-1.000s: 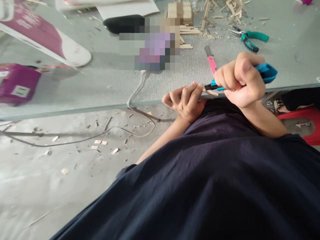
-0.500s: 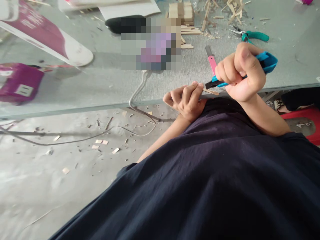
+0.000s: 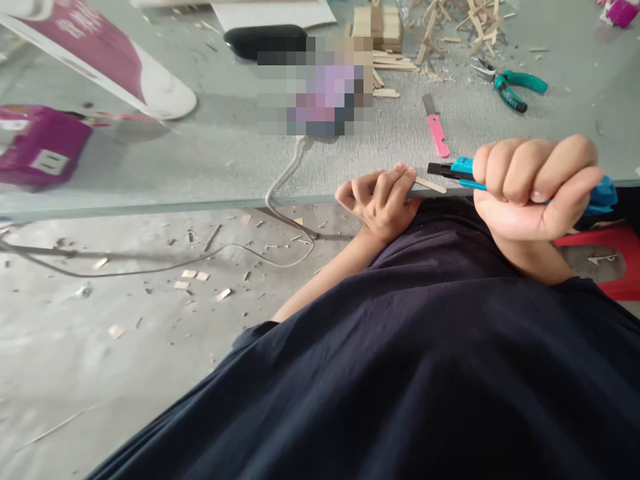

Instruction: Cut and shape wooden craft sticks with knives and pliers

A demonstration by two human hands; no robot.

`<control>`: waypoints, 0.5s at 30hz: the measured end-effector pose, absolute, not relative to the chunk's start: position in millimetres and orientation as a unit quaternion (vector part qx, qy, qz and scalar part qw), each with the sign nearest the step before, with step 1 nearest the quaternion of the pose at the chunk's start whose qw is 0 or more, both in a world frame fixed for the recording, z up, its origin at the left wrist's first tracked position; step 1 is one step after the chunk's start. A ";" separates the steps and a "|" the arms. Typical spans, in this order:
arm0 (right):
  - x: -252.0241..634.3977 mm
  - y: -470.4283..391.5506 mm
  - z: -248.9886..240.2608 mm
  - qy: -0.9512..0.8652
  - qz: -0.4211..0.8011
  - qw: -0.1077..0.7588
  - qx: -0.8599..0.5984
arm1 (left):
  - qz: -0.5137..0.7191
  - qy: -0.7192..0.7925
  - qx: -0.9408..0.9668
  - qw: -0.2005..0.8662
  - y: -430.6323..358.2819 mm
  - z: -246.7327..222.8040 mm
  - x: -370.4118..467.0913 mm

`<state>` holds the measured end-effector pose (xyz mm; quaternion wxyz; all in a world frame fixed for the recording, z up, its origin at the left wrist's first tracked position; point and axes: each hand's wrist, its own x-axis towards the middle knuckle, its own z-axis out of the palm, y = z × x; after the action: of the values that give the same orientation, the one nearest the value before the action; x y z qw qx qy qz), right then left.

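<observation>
Stick (image 3: 431,185) is what the person has in hand: a small, thin strip of wood, on the near side of the pink knife (image 3: 436,130). I'd guess it weighs next to nothing. It looks stiff, but thin enough to snap if bent hard, and dry, so it shouldn't slip much. A good place to hold it would be flat, close to one end, with fingers well away from the cutter (image 3: 463,164).

The left grip (image 3: 383,200) is pinched on one end of the stick, and the other end pokes out. The thumb is hidden. The right grip (image 3: 537,177) is a fist, clamped around the blue cutter. Its black tip (image 3: 440,170) looks near the stick but not touching. I can't make out the blade.

From where I stand, the table (image 3: 225,157) is grey and a bit rough. Past the pink knife are wood crumbs (image 3: 440,78), a neat stack (image 3: 377,27) and a messy pile (image 3: 484,30) of sticks. Pliers (image 3: 515,90) lie to the pink knife's right, and a purple box (image 3: 43,143) far to its left. Lower down, on its near side, the grey floor (image 3: 60,373) has wood bits (image 3: 189,273) on it, and a red stool (image 3: 620,233) stands off to the right.
</observation>
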<state>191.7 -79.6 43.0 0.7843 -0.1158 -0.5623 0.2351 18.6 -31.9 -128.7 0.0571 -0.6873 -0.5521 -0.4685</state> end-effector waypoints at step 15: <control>182.7 -44.5 14.3 -0.560 0.339 0.756 -0.017 | -0.480 -0.562 -0.672 0.049 -33.9 -122.2 24.6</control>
<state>182.7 -44.5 14.3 0.7562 -0.0171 -0.5595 0.3387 24.6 -33.9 -122.2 0.0486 -0.6719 -0.5619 -0.4800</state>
